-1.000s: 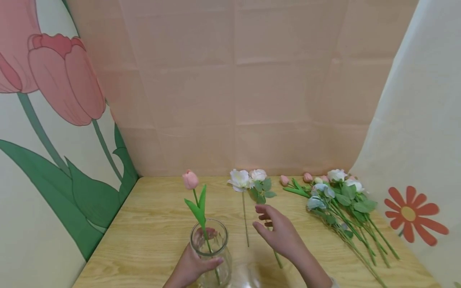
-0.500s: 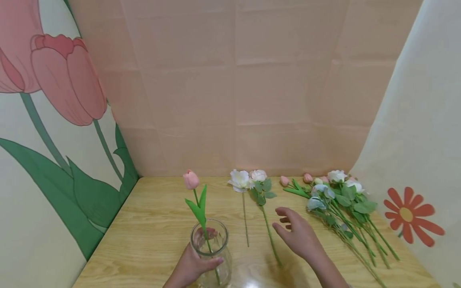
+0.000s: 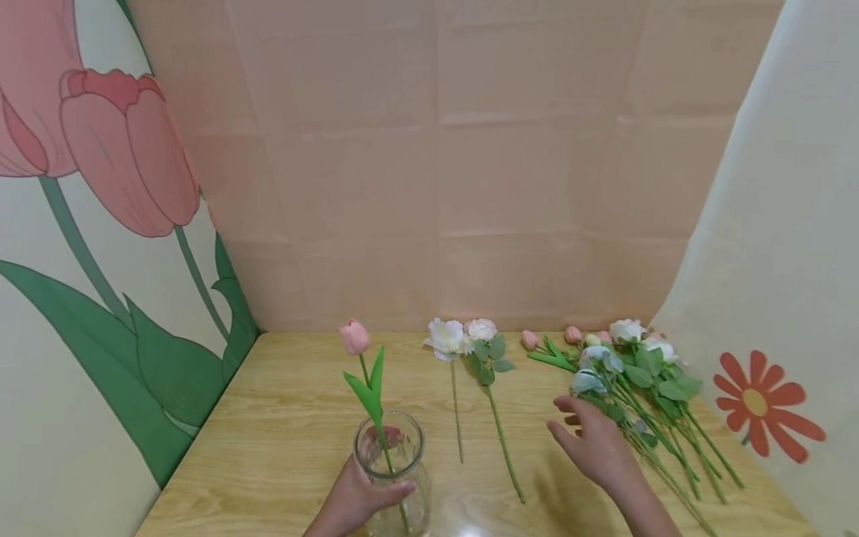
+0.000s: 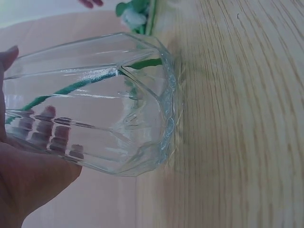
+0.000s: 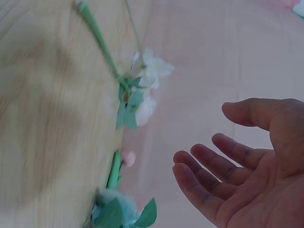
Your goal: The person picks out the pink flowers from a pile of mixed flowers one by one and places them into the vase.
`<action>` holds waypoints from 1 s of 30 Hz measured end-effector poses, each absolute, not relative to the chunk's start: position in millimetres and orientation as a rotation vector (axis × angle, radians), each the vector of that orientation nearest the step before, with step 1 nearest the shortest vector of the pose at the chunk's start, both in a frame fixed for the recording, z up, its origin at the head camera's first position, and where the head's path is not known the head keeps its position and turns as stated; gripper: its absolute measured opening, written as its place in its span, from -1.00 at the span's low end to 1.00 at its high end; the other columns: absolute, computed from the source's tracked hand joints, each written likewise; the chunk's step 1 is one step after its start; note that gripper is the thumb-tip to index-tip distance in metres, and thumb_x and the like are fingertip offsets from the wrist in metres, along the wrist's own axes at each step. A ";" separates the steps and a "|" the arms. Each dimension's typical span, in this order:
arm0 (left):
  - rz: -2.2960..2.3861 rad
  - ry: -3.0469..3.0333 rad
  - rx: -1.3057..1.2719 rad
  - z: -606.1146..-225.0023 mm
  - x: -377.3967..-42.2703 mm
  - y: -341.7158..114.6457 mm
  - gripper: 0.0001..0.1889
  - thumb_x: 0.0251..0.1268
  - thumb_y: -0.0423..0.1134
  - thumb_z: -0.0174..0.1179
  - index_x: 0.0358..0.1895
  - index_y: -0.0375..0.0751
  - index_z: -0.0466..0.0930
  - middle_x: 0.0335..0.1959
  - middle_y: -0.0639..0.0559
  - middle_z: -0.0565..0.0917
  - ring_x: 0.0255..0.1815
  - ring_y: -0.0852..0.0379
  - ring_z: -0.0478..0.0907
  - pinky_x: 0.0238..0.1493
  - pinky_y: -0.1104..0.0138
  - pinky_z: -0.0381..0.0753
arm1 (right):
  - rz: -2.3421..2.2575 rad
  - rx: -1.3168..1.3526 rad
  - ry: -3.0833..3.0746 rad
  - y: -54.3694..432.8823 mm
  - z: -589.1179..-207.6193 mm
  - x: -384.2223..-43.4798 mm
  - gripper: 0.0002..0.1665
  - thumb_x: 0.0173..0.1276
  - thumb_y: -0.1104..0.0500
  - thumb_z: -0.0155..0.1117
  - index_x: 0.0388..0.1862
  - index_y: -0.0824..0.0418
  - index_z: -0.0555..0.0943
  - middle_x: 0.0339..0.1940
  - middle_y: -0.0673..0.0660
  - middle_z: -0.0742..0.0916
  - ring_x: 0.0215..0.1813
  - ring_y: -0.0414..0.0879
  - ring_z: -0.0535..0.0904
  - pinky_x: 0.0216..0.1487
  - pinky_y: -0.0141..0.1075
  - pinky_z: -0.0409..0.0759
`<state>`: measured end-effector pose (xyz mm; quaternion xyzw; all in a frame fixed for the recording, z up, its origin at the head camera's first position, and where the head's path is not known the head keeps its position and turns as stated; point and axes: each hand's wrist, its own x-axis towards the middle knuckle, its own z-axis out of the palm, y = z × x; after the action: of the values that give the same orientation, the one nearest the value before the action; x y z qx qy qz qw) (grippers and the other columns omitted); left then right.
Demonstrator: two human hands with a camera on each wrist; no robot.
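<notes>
My left hand (image 3: 365,492) grips a clear glass vase (image 3: 417,496), its fingers curled round the side below the rim. Inside the vase a pink tulip (image 3: 355,337) with green leaves leans a little left; its green stem (image 4: 71,88) shows through the glass in the left wrist view. My right hand (image 3: 593,445) hovers over the table with relaxed, slightly bent fingers and nothing in them. It is nearest to a pile of flowers on the right, close to a pale blue flower (image 3: 588,380). In the right wrist view the palm (image 5: 266,190) faces the camera.
A white flower (image 3: 447,339) and a pale pink rose (image 3: 481,330) on long stems lie mid-table. The right-hand pile has white roses (image 3: 627,330), pink tulips (image 3: 529,339) and long green stems. A pink backdrop (image 3: 429,186) and printed side panels border the wooden table (image 3: 268,447).
My right hand has moved right, away from the pale pink rose's stem and toward the flower pile. The left hand, vase and tulip stay where they were.
</notes>
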<state>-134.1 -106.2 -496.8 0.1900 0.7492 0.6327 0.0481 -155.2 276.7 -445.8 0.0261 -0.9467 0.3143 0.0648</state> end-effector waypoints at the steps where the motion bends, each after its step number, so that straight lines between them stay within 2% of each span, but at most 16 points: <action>1: 1.930 2.283 0.578 -496.7 -134.1 -106.3 -0.27 0.10 -0.20 0.51 0.32 -0.10 0.32 0.36 -0.24 0.49 0.43 -0.45 0.28 0.26 -0.51 0.20 | 0.940 0.079 -2.859 280.5 -447.1 -155.7 -0.46 0.43 0.07 0.34 0.26 0.37 0.53 0.20 0.38 0.65 0.09 0.26 0.65 0.01 0.06 0.68; 6: 1.936 2.268 0.564 -496.1 -134.3 -106.5 -0.26 0.10 -0.20 0.51 0.33 -0.13 0.30 0.37 -0.24 0.47 0.43 -0.44 0.28 0.27 -0.49 0.20 | 0.865 0.063 -2.859 298.6 -452.6 -156.7 -0.45 0.41 0.09 0.34 0.24 0.40 0.54 0.18 0.43 0.65 0.05 0.30 0.66 -0.06 0.07 0.69; 13: 1.953 2.239 0.545 -495.2 -134.2 -105.4 -0.25 0.10 -0.22 0.51 0.33 -0.15 0.30 0.37 -0.25 0.46 0.43 -0.45 0.27 0.27 -0.48 0.22 | 0.757 0.018 -2.909 323.4 -453.2 -155.3 -0.43 0.42 0.03 0.33 0.22 0.40 0.55 0.14 0.45 0.66 0.02 0.32 0.67 -0.11 0.15 0.65; 19: 1.929 2.262 0.542 -496.0 -134.4 -105.4 -0.25 0.10 -0.20 0.51 0.33 -0.14 0.30 0.37 -0.25 0.46 0.43 -0.44 0.27 0.27 -0.50 0.20 | 0.718 -0.026 -2.946 343.3 -460.3 -153.3 -0.43 0.41 0.03 0.33 0.23 0.39 0.53 0.14 0.46 0.66 0.06 0.36 0.63 -0.08 0.16 0.62; 25: 1.938 2.270 0.556 -494.0 -133.4 -104.8 -0.27 0.08 -0.22 0.52 0.31 -0.12 0.32 0.36 -0.26 0.48 0.42 -0.45 0.28 0.26 -0.48 0.23 | 0.635 -0.032 -2.941 360.3 -466.9 -154.3 -0.50 0.36 0.09 0.36 0.11 0.44 0.57 0.05 0.48 0.69 0.01 0.40 0.63 -0.06 0.21 0.60; 30: 1.948 2.276 0.573 -493.5 -132.4 -104.7 -0.26 0.06 -0.24 0.52 0.31 -0.12 0.33 0.36 -0.26 0.49 0.43 -0.45 0.28 0.27 -0.48 0.22 | 0.604 -0.114 -3.024 370.9 -469.7 -153.9 -0.39 0.40 0.02 0.32 0.18 0.49 0.51 0.12 0.52 0.64 0.11 0.48 0.55 0.01 0.28 0.54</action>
<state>-132.4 -104.7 -493.5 0.1877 0.7455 0.6379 0.0459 -153.9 370.9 -469.7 -0.0368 -0.9796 0.1957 0.0279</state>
